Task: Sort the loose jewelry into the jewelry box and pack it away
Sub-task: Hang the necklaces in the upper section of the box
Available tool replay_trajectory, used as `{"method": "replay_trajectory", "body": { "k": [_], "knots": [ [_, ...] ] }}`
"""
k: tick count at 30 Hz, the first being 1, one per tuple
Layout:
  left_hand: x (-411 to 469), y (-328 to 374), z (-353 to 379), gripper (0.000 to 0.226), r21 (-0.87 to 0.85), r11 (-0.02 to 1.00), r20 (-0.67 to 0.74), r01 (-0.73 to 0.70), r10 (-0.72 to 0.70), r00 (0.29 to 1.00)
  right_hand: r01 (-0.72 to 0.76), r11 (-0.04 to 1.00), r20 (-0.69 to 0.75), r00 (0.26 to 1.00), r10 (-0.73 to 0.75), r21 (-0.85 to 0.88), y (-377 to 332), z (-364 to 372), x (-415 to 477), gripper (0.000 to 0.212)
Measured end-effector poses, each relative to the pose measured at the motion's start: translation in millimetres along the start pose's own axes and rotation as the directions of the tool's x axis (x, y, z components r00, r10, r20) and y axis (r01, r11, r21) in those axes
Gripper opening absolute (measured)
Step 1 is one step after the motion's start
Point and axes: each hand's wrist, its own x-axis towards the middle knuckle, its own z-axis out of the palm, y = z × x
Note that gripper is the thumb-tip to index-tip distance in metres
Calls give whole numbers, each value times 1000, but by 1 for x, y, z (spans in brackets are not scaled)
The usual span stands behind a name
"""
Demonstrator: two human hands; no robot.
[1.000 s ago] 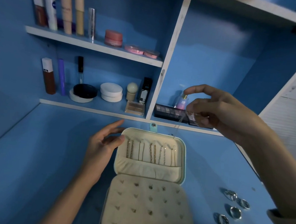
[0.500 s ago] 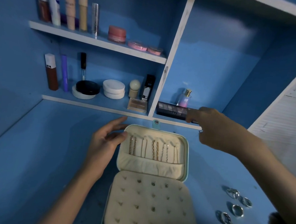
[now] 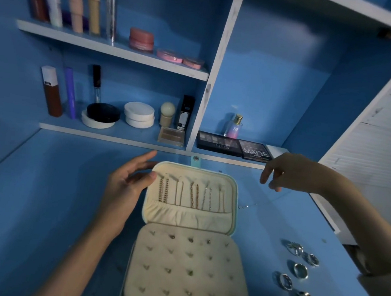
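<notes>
A mint-green zip-style jewelry box (image 3: 187, 243) with cream velvet lining sits open in the middle of the blue table (image 3: 39, 203). Its lid (image 3: 189, 217) is propped up at the far side. Gold and silver chains (image 3: 192, 195) hang in a row inside the lid, with their lower ends tucked into a gathered cream pocket. The near half is a tufted cream pad dotted with small studs. The left hand (image 3: 127, 186) has straight fingers and lies against the lid's left edge, with the thumb tip on the rim. The right hand (image 3: 290, 173) hovers over the table to the right of the lid, its fingers drooping loosely. A very thin silvery chain (image 3: 246, 205) glints faintly on the table just beside the lid, and I cannot tell whether the fingers pinch it. Five silver rings (image 3: 301, 271) lie loose on the table to the right of the box. Behind, white shelves (image 3: 113, 50) carry cosmetics, two dark eyeshadow palettes (image 3: 219, 145) and a small pink perfume bottle (image 3: 235, 126).
</notes>
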Motion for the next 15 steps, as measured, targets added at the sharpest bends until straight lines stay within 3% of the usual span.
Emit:
{"method": "replay_trajectory", "body": {
  "k": [2,4,6,10,15],
  "knots": [
    [0,0,0,42,4,1000,3,1,-1,1000,-13,974,-14,1000,16,226,2,-2,-2,21],
    [0,0,0,42,2,1000,3,1,-1,1000,-13,822,-33,999,39,569,4,-5,-7,17],
    [0,0,0,42,-2,1000,1,6,-6,1000,33,661,-61,998,19,750,2,-10,-15,17],
    [0,-1,0,42,-2,1000,-2,11,-11,1000,152,497,-129,988,-80,854,-14,-27,-32,26],
    [-1,1,1,41,7,1000,-1,6,-6,1000,322,429,-267,946,-185,844,-41,-50,-51,32]
  ]
}}
